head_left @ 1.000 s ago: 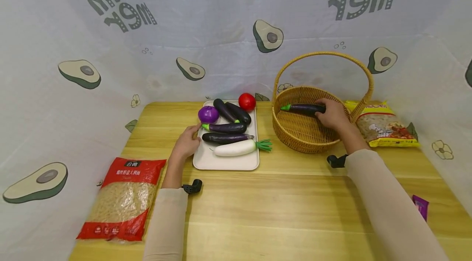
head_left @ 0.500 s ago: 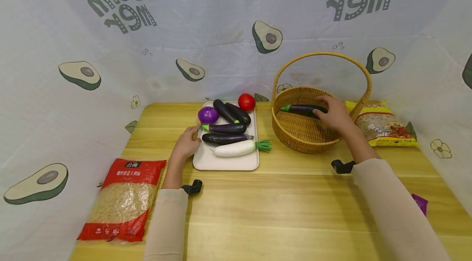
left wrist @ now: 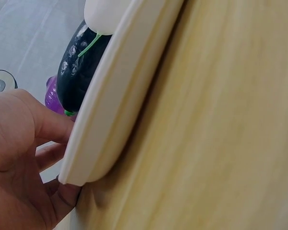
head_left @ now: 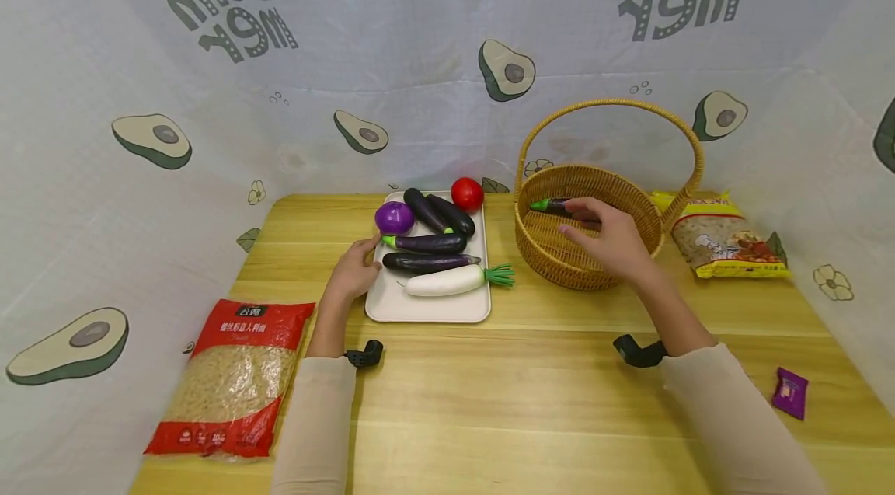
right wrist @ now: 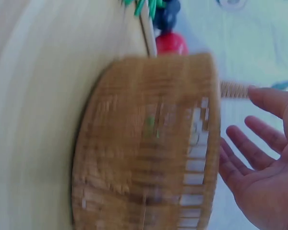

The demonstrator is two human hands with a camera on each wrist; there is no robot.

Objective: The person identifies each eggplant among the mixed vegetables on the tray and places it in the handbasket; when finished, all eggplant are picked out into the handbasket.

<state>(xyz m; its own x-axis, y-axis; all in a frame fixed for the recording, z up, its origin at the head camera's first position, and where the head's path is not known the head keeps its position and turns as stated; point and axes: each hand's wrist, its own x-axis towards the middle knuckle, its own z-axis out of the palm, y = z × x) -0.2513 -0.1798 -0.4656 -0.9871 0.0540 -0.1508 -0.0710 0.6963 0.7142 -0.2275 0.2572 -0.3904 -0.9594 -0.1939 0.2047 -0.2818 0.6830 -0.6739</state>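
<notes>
My left hand (head_left: 355, 271) holds the left rim of a white tray (head_left: 426, 310); the left wrist view shows fingers around the tray's edge (left wrist: 103, 120). On the tray lie several dark eggplants (head_left: 426, 263), a purple round vegetable (head_left: 395, 217) and a white radish (head_left: 444, 281) with green leaves. A red tomato (head_left: 467, 194) is at its back right corner. My right hand (head_left: 608, 237) hovers over the wicker basket (head_left: 559, 266), fingers spread and nothing held. Beneath it an eggplant (head_left: 555, 207) lies inside the basket, its right part hidden by the hand.
The basket's tall handle (head_left: 608, 101) arches over its opening. A yellow food bag (head_left: 730, 238) lies right of the basket. A red pasta bag (head_left: 234, 378) is at the left, and a small purple packet (head_left: 791, 393) near the right edge.
My right hand has let go of the eggplant in the basket and moved left and slightly toward me. The left hand and the tray stay where they were.
</notes>
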